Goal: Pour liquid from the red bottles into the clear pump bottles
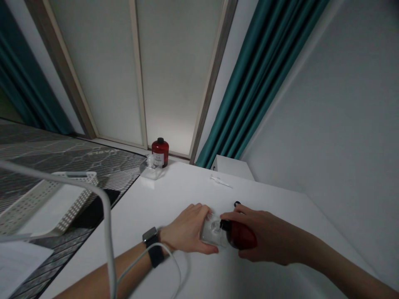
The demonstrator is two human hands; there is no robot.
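Note:
My left hand is wrapped round a small clear bottle standing on the white table. My right hand grips a dark red bottle, tipped sideways with its black neck at the clear bottle's mouth. A small black cap lies on the table just behind my right hand. A watch sits on my left wrist.
At the table's far edge stand a second red bottle and a clear square bottle. A white pump piece lies further right. A white basket rests on the patterned surface at left. A white cable crosses the foreground.

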